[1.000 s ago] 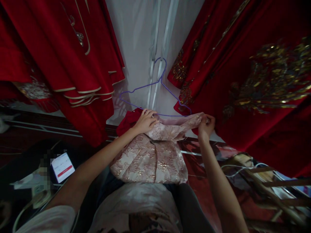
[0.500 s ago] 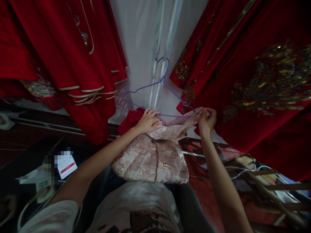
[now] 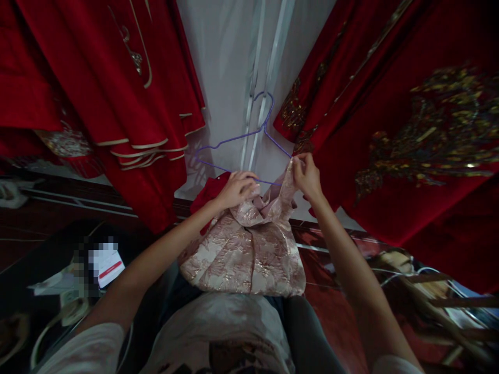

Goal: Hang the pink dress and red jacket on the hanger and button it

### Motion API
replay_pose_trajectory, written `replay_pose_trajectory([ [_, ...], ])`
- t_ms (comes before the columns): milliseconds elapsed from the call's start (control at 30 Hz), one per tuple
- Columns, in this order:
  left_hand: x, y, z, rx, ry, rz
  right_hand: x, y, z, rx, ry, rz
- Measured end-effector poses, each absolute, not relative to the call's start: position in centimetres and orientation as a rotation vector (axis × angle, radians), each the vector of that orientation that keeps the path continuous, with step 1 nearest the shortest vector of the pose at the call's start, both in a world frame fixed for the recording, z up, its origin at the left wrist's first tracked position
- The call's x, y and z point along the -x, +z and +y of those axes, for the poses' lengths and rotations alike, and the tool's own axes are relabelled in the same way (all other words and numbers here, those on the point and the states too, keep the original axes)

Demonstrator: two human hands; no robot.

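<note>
Across my lap lies a pink-and-gold brocade dress, its pleated skirt toward me. A purple clothes hanger stands behind it, and the hanger's right end goes into the dress's shoulder. With thumb and fingers my right hand pinches that shoulder edge beside the hanger's arm. My left hand is closed on the upper part of the dress, over the hanger's bottom bar; its fingertips are partly hidden. Red cloth shows behind my left hand.
Red garments with pale trim hang at left, and a red garment with gold embroidery hangs at right. A lit phone rests on a dark surface at lower left. A wooden frame with white cables stands at lower right.
My right hand has moved left and up, drawing the dress's shoulder edge further over the hanger's right end. My left hand has hardly moved.
</note>
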State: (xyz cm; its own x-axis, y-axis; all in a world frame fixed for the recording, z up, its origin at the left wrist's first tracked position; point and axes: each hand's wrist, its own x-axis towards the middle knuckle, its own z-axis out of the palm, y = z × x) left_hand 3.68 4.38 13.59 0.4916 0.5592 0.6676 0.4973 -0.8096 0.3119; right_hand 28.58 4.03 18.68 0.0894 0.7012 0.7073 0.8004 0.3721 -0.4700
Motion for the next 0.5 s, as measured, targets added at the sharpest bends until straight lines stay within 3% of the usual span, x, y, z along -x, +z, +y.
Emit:
replay_pose_trajectory([
  [167, 3.1, 14.0, 7.9, -2.15, 1.835, 1.55, -29.8, 19.6, 4.1, 1.299, -0.133, -1.613],
  [500, 11.3, 9.7, 12.6, -1.881, 1.724, 1.552, -30.4, 20.2, 4.1, 1.295, -0.126, -1.609],
])
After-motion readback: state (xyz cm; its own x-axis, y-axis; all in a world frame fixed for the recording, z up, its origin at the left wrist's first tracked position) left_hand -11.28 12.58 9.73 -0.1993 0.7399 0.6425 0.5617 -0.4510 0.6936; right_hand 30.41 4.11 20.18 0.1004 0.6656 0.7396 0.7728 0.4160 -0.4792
